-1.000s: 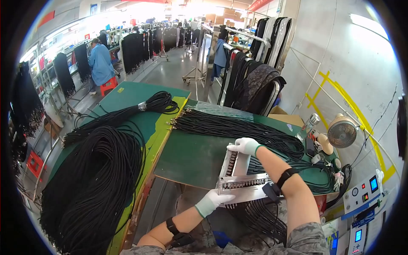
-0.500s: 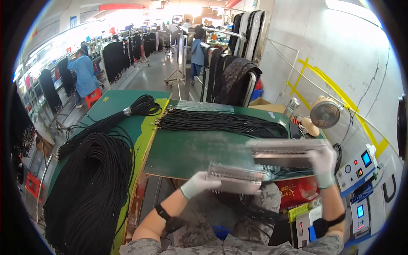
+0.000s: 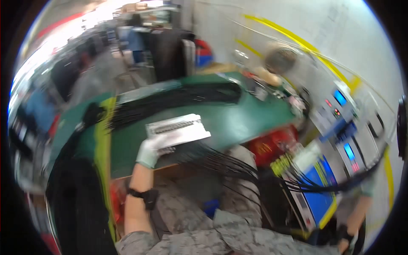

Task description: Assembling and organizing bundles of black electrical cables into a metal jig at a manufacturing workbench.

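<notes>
My left hand [image 3: 154,149], in a white glove, grips the near left edge of a silvery metal plate [image 3: 180,126] with a row of slots. The plate is over the green table near its front edge. Below it, a spread of thin black cables [image 3: 238,169] runs across my lap and off to the right, drawing together into a bundle. My right hand [image 3: 368,186], smeared by motion, is out at the far right, just under that bundle. Its fingers do not show well enough to tell whether they hold the cables.
More black cables [image 3: 170,100] lie across the back of the green table [image 3: 229,119]. A thick heap of black cables [image 3: 78,199] hangs at the left. To my right stand control boxes with lit screens [image 3: 335,108], near a red bag [image 3: 275,144]. A round fan [image 3: 280,59] is by the wall.
The view has swung to the right. My right hand has gone from a second metal plate above the table to the far right. Black cables now stretch across my lap.
</notes>
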{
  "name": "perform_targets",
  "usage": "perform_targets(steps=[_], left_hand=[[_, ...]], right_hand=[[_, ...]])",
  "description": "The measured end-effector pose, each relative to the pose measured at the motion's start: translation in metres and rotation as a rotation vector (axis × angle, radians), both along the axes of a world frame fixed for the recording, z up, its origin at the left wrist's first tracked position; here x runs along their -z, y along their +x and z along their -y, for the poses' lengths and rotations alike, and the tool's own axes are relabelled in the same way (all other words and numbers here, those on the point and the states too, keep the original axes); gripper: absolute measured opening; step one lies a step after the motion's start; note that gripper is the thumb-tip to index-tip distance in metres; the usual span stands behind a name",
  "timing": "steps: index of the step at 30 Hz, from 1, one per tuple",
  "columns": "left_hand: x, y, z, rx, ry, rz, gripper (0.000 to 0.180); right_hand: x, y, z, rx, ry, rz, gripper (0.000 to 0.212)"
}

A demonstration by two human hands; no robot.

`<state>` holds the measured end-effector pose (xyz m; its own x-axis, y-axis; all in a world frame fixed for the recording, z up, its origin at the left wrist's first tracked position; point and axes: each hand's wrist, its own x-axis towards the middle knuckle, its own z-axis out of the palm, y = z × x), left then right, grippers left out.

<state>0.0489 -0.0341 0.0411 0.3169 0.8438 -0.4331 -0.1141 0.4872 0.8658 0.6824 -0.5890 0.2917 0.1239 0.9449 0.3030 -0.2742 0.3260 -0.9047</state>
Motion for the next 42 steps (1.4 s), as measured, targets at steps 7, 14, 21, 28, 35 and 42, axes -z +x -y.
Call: perform_targets(steps=[7, 14, 21, 28, 35, 42], left_hand=[[0.032, -0.043, -0.014, 0.095, 0.205, 0.258, 0.033], [0.045, -0.050, -0.030, 0.284, 0.187, 0.271, 0.034], [0.027, -0.040, -0.007, 0.107, 0.145, 0.232, 0.034], [0.044, -0.062, -0.027, 0.180, 0.171, 0.185, 0.037], [0.052, -0.066, -0.033, 0.143, 0.165, 0.159, 0.037], [0.049, -0.069, -0.028, 0.154, 0.303, 0.144, 0.037]], right_hand=[[0.155, -0.106, 0.047, 1.559, -0.655, 0.181, 0.071], [0.212, -0.110, 0.062, 1.652, -1.083, -0.067, 0.075], [0.306, -0.054, 0.100, 1.612, -1.114, 0.007, 0.080], [0.328, -0.026, 0.112, 1.521, -1.350, 0.226, 0.085], [0.304, -0.029, 0.097, 1.426, -1.649, 0.560, 0.084], [0.243, -0.081, 0.054, 1.136, -1.961, 1.061, 0.085]])
